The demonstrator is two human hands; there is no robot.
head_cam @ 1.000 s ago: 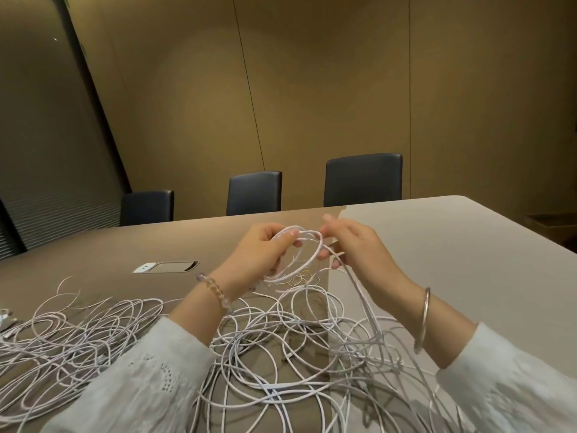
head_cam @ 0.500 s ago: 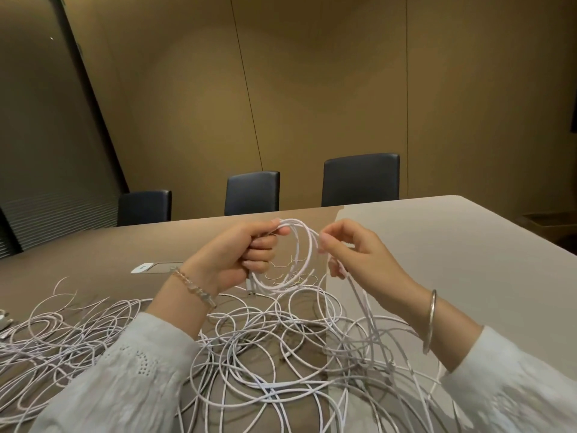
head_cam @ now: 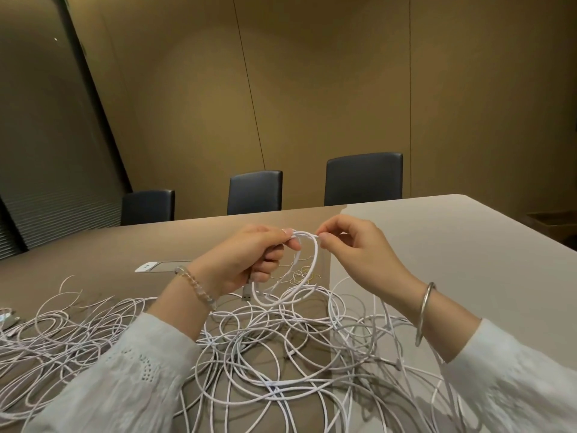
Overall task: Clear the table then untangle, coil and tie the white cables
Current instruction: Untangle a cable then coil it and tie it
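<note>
A small coil of white cable [head_cam: 307, 276] hangs above the table between both hands. My left hand [head_cam: 246, 260] grips the coil's left side, with a USB plug [head_cam: 246, 292] sticking out below its fingers. My right hand [head_cam: 352, 248] pinches the top of the coil between thumb and forefinger. Below, a big tangle of white cables [head_cam: 274, 354] sprawls across the table [head_cam: 452, 245] from the left edge to the right. A few thin gold twist ties [head_cam: 301, 276] lie just behind the coil.
A flat silver cover plate [head_cam: 162, 266] is set into the table at left. Three dark chairs [head_cam: 363, 179] stand along the far edge. Some small cable ends [head_cam: 7, 318] lie at the far left. A bin [head_cam: 552, 223] sits on the floor at right.
The coil has been tightened and my right hand has shifted from feeding cable beside it to pinching its top. Both hands sit slightly higher and closer together.
</note>
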